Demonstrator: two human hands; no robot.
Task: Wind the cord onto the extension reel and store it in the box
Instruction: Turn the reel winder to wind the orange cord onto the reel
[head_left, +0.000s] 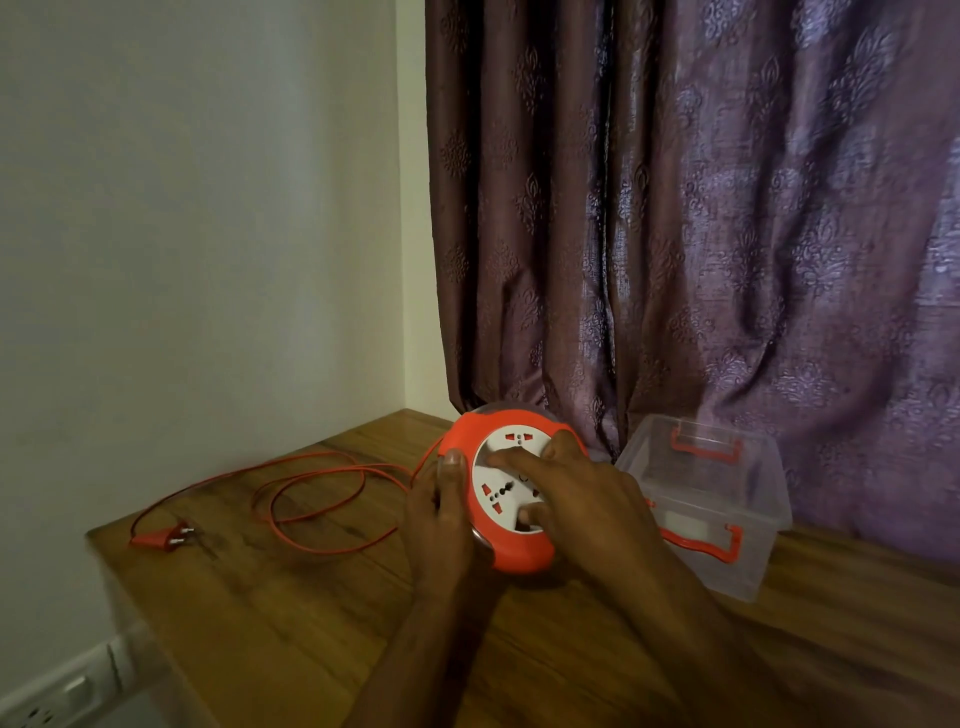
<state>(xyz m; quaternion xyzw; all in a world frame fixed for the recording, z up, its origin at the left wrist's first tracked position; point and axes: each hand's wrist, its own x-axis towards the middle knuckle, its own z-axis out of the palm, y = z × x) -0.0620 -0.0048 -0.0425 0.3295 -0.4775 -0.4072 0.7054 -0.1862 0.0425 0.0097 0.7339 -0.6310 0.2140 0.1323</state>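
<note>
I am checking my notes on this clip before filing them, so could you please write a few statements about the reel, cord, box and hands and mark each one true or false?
1. The round orange and white extension reel lies inside the clear plastic box. False: it rests on the brown wooden table, left of the clear plastic box with orange handles.
2. The thin orange cord lies in loose loops on the table. True.
3. The orange two-pin plug is pushed into a wall socket. False: it lies loose on the table.
4. The left hand grips the reel's rim. True.
5. The right hand hangs away from the reel. False: its fingers rest on the reel's white face.
</note>
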